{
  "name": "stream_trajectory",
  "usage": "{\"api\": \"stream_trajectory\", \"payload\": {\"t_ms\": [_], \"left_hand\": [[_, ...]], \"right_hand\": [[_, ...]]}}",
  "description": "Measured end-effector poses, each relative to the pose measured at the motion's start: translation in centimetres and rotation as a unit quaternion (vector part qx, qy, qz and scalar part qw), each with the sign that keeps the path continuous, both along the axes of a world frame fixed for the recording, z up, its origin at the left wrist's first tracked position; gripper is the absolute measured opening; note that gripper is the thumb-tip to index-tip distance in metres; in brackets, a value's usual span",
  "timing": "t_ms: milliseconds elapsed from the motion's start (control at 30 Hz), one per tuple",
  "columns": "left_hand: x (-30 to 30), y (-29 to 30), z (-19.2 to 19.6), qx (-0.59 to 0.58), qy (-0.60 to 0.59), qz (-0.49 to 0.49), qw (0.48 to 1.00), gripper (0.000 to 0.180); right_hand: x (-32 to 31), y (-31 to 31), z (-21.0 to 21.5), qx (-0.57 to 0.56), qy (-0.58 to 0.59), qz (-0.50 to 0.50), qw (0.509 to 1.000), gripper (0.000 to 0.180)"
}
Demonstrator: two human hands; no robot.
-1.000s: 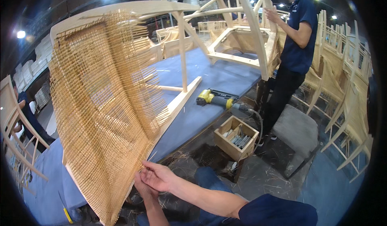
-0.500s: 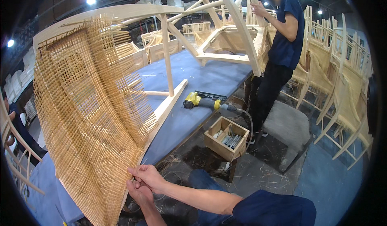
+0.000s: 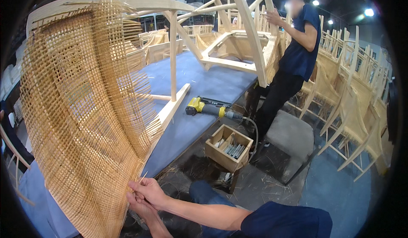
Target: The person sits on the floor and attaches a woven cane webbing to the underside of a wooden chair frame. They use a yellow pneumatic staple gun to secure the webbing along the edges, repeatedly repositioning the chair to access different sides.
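A large sheet of woven cane webbing (image 3: pixel 85 132) drapes over a pale wooden chair frame (image 3: pixel 173 55) lying tipped on the table. My right hand (image 3: pixel 151 193) is at the webbing's lower right edge, thumb and fingers pinched on a thin cane strand (image 3: pixel 143 177) whose end sticks up. Just beneath it, my left hand (image 3: pixel 144 211) is closed against the same edge, its fingers curled. What those fingers grip is partly hidden by the right hand.
A yellow and black pneumatic nail gun (image 3: pixel 208 107) lies on the blue-covered table (image 3: pixel 170 129), its hose trailing past a wooden box (image 3: pixel 228 149) of staples. Beyond stand a grey stool (image 3: pixel 291 132), another person (image 3: pixel 299 38) holding a chair frame (image 3: pixel 250 34), and several stacked chairs (image 3: pixel 348 110).
The whole view has shifted a little. A strand end now shows above my right hand's pinched fingers; both hands stay at the webbing's edge.
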State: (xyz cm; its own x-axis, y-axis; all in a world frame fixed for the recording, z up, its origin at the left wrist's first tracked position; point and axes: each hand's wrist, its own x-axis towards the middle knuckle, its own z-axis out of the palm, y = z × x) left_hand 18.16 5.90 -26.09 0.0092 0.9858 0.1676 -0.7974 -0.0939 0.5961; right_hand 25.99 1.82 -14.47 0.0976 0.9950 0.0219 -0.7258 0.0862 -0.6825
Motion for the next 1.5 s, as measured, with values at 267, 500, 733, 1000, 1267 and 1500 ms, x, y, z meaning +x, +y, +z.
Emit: {"api": "stream_trajectory", "payload": {"t_ms": [267, 500, 733, 1000, 1267, 1500], "left_hand": [[0.4, 1.3, -0.2, -0.025, 0.139, 0.083, 0.986, 0.04], [1.0, -1.1, 6.6, -0.081, 0.25, 0.165, 0.951, 0.034], [0.8, 4.0, -2.9, 0.015, 0.283, 0.164, 0.945, 0.014], [1.4, 0.0, 4.8, -0.061, 0.161, 0.104, 0.98, 0.029], [2.6, -2.3, 8.3, -0.076, 0.191, 0.212, 0.955, 0.037], [0.5, 0.6, 3.3, -0.044, 0.154, 0.054, 0.986, 0.04]], "right_hand": [[0.0, 0.6, -0.9, 0.021, -0.037, -0.004, 0.999, 0.032], [-0.1, 0.5, -0.3, -0.009, -0.084, -0.028, 0.996, 0.032], [-0.7, 1.2, -1.0, -0.012, -0.093, -0.021, 0.995, 0.031], [0.2, 0.8, -1.0, 0.015, -0.065, -0.005, 0.998, 0.028], [0.2, 0.9, -1.1, -0.003, -0.092, -0.014, 0.996, 0.028], [0.5, 1.0, -1.6, 0.013, -0.076, -0.012, 0.997, 0.029]]}}
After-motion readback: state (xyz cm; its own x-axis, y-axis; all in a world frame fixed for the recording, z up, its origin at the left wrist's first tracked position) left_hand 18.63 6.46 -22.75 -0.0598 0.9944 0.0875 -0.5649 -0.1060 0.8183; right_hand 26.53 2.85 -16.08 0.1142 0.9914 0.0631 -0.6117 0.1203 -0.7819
